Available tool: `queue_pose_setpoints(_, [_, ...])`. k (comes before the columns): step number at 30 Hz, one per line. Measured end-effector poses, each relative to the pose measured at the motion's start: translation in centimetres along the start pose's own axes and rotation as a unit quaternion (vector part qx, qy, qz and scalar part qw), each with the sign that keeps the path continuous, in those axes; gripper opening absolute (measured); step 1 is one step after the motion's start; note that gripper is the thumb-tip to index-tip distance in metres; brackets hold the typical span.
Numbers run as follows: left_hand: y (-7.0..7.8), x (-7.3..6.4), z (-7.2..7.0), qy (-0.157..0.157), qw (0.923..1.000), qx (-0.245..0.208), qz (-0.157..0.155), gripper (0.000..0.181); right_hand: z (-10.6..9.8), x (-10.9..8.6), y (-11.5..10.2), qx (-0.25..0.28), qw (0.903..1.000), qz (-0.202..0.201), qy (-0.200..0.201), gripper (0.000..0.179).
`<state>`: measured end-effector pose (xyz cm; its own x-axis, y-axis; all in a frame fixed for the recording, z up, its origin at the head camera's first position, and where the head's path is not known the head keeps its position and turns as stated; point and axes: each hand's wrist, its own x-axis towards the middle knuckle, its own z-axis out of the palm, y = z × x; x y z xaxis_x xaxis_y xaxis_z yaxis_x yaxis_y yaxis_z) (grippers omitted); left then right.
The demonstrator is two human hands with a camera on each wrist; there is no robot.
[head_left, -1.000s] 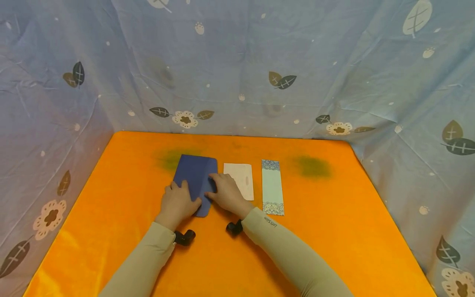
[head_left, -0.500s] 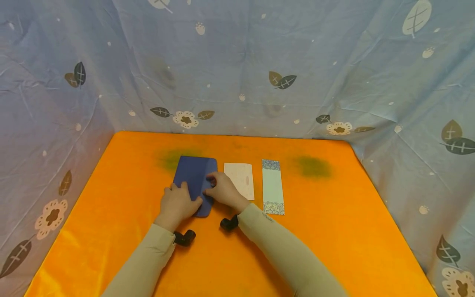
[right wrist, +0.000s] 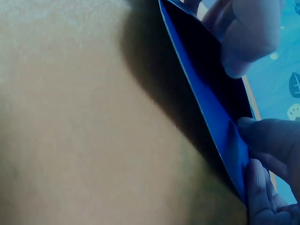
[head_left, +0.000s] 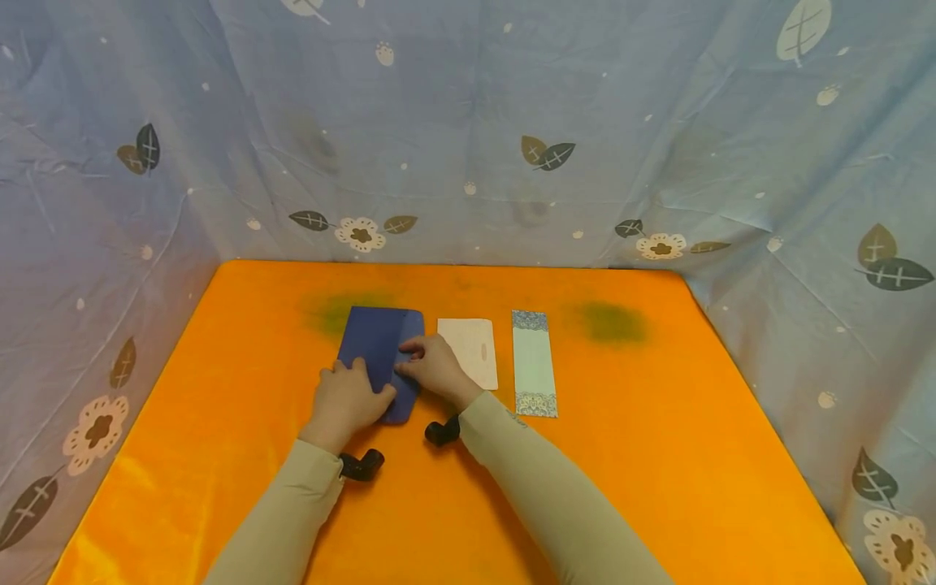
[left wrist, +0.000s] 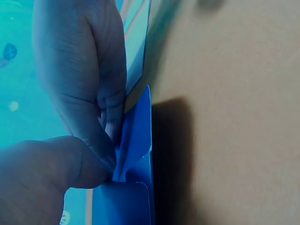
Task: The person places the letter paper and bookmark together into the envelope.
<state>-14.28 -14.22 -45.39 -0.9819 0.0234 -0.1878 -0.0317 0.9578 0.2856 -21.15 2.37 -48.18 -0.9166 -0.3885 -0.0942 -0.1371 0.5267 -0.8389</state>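
Judged light and easily creased, best held edgewise, the blue envelope (head_left: 374, 335) on the desk (head_left: 658, 455) is steadied by a spread left hand (head_left: 344, 401), its flap (head_left: 412, 325) touched by a bent right hand (head_left: 440, 372), pinch unclear.

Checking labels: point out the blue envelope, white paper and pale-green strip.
Blue envelope (head_left: 375, 336), head view: main panel, upper half.
White paper (head_left: 470, 343), head view: middle of its visible face.
Pale-green strip (head_left: 534, 361), head view: plain middle between patterned ends.
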Motion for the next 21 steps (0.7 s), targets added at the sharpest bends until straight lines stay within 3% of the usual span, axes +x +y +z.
queue_pose_setpoints(8, [-0.07, 0.25, 0.04, -0.007, 1.0000, 0.002, 0.000, 0.084, 0.25, 0.09, -0.42, -0.017, 0.9996, -0.001, 0.021, 0.030])
queue_pose_setpoints(13, [-0.15, 0.17, -0.13, -0.013, 0.9999, 0.003, 0.005, 0.086, 0.26, 0.12, -0.24, -0.021, 0.9997, 0.005, 0.010, 0.033])
queue_pose_setpoints(21, [-0.22, 0.46, 0.11, 0.008, 0.9999, 0.008, 0.010, 0.085, 0.00, 0.61, -0.02, -0.029, 0.9995, 0.006, -0.005, 0.043])
